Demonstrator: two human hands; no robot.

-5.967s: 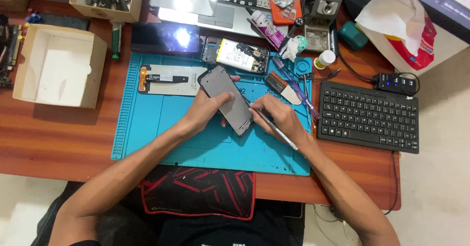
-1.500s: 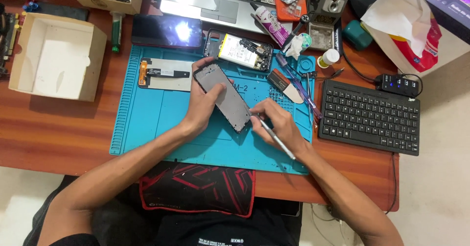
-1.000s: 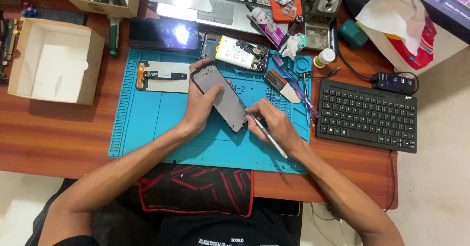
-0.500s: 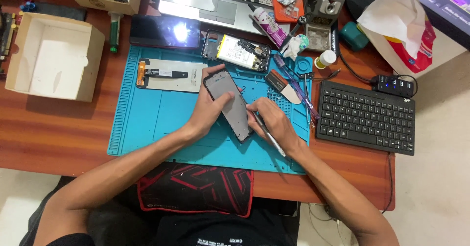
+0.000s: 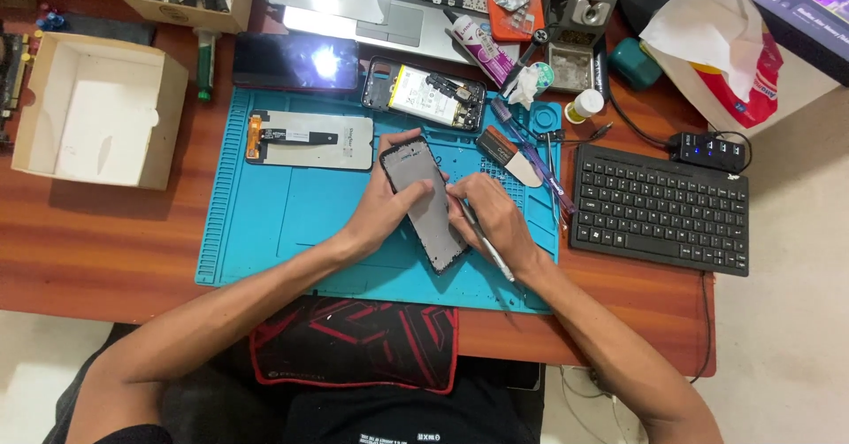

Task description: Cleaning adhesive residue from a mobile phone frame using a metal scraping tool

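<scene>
Head view: our left hand [image 5: 389, 210] curls around the left edge of the phone frame [image 5: 424, 201], thumb pressed on its grey face. Our right hand [image 5: 495, 223] pinches a thin metal tool [image 5: 488, 245] at the frame's right edge. The frame lies tilted between both hands on the blue mat [image 5: 265, 223]. Far of it lies an opened phone [image 5: 424, 95]; to the right on the bench [image 5: 106, 241], a black keyboard [image 5: 659, 210].
</scene>
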